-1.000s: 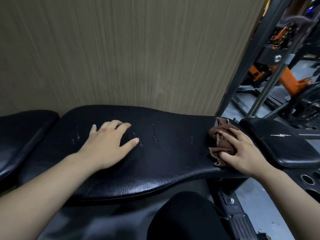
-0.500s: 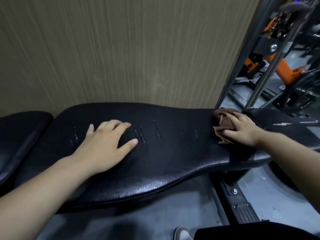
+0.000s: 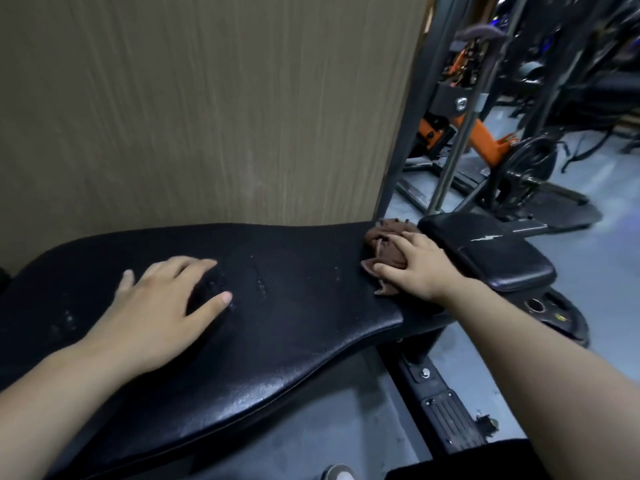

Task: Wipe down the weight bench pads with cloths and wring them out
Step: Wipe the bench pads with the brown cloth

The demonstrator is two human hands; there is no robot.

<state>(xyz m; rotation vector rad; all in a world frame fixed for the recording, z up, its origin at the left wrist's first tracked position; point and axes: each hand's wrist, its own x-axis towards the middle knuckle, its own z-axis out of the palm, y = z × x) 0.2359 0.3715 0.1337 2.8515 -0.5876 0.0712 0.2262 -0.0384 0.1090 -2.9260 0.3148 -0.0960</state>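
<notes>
Head view: I see my right hand [image 3: 420, 268] curled over the bunched brown cloth [image 3: 386, 249] at the far right end of the bench pad [image 3: 294, 323], gripping it to scrub there, I judge. My left hand [image 3: 159, 306] lies flat and spread mid-pad, likely bracing.

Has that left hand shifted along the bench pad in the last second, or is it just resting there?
No. The left hand lies flat on the long bench pad, its thumb still just left of the same scuff marks.

cloth [image 3: 388, 253]: partly under right hand [image 3: 420, 266] | bench pad [image 3: 311, 327]: left end cut off | left hand [image 3: 156, 306]: blurred
</notes>
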